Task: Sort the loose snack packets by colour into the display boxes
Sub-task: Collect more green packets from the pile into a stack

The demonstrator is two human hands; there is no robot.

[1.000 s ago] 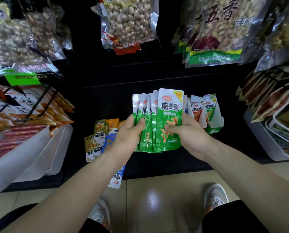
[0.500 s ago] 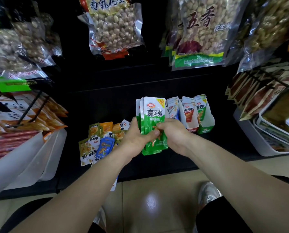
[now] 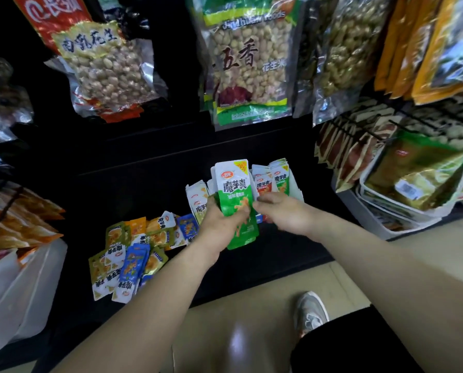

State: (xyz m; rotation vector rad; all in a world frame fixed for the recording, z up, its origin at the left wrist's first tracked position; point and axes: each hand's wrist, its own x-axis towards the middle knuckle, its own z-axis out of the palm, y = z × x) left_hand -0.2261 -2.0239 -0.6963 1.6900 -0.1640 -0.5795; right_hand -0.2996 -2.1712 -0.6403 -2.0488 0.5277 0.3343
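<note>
A squared-up stack of green snack packets [image 3: 234,200] stands upright above the dark bottom shelf. My left hand [image 3: 222,224] grips it from the left and below. My right hand [image 3: 284,214] pinches the stack's right edge with curled fingers. Just behind my right hand stands a white display box [image 3: 296,185] with red packets [image 3: 262,184] and green packets [image 3: 281,179] upright in it. Behind my left hand, pale yellow-white packets [image 3: 198,200] stand in another row. A loose pile of olive, orange, blue and white packets [image 3: 133,246] lies on the shelf to the left.
Large bags of peanuts [image 3: 249,65] hang above the shelf. White plastic bins [image 3: 23,286] stand at the left, and stacked white trays [image 3: 402,208] with brown and green bags at the right. My shoe [image 3: 309,313] rests on the tiled floor below.
The fanned green packets have been gathered into one tight stack. My right hand slid from the stack's front to its right edge, and both hands carried it rightwards towards the display box.
</note>
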